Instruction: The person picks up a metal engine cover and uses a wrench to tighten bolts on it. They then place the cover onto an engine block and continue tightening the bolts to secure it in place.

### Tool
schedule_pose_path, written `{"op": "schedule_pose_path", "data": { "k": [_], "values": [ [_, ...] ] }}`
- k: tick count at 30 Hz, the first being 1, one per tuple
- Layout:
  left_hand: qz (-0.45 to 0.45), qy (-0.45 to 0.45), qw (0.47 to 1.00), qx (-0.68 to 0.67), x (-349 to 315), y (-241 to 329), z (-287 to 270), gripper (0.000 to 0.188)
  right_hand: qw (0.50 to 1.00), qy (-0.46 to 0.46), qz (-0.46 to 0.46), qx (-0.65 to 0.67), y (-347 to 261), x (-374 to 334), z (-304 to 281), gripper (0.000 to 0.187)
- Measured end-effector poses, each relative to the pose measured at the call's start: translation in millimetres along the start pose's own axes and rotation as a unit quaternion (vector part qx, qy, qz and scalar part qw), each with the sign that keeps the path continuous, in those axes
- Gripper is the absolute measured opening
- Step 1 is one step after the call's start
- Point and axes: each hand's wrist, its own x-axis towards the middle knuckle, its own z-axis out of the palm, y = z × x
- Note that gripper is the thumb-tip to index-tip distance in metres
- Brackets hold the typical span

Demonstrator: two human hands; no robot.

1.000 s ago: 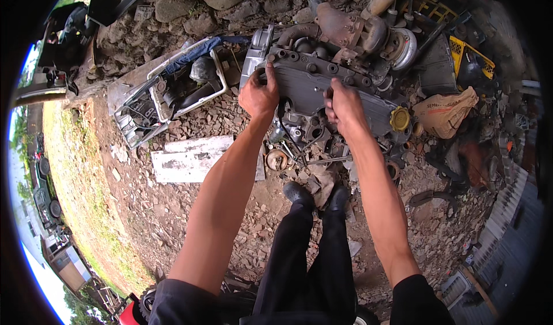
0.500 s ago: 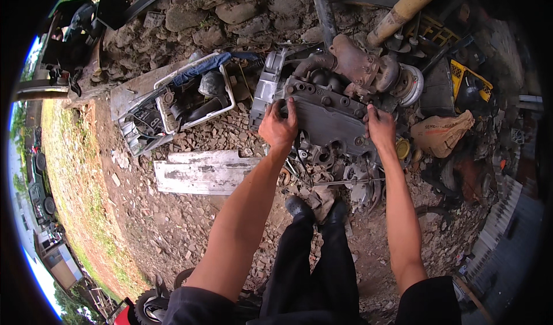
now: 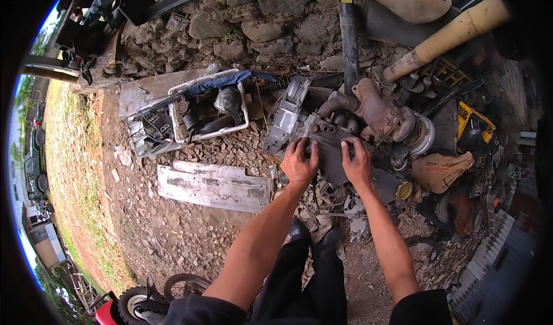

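Observation:
My left hand (image 3: 299, 162) is closed at the left side of a dark grey metal engine part (image 3: 330, 155), its fingers bent and its thumb up on the part. Across from it, my right hand (image 3: 356, 162) is closed too, thumb and fingers bent against the same part; its exact hold is partly hidden. Bolt holes line the part's far edge. Beyond it sits a rusty exhaust manifold (image 3: 377, 109) joined to a turbocharger (image 3: 423, 135). A silver ribbed casting (image 3: 288, 117) stands on the left, and a yellow cap (image 3: 404, 191) shows at the near right.
A white crate (image 3: 246, 103) of parts lies left, with a flat pale metal panel (image 3: 213, 186) nearer. A brown paper bag (image 3: 442, 172) is at right. A bamboo pole (image 3: 449, 37) and a stone wall (image 3: 265, 31) stand behind. Rubble covers the ground (image 3: 190, 238).
My right hand has moved left along the engine part, closer to my left hand. The view has tilted, so the scene sits lower in the picture.

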Motion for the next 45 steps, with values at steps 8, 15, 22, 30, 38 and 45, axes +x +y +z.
{"op": "schedule_pose_path", "data": {
  "k": [8,15,22,30,38,45],
  "values": [
    [0.035,-0.012,0.999,-0.030,-0.8,-0.1,-0.4,0.027,0.995,-0.013,-0.072,-0.074,0.7,8.6,26.1,0.025],
    [0.041,-0.047,0.997,-0.038,2.7,4.9,-3.7,0.028,0.990,-0.077,-0.063,-0.101,-2.0,12.0,19.7,0.023],
    [0.039,-0.058,0.997,-0.024,6.8,5.7,-9.5,0.031,0.988,-0.084,-0.074,-0.107,-5.2,16.1,20.8,0.021],
    [0.033,-0.084,0.996,-0.026,14.9,1.2,-12.7,0.033,0.986,-0.097,-0.057,-0.125,-14.2,19.7,24.3,0.024],
    [0.039,-0.236,0.967,-0.086,17.8,-20.2,-15.9,0.047,0.983,0.041,0.126,-0.129,-41.5,35.2,64.8,0.032],
    [0.087,-0.450,0.876,-0.146,98.9,-39.8,-36.7,0.029,0.946,0.119,0.179,-0.241,-65.5,78.2,82.8,0.041]
  ]
}}
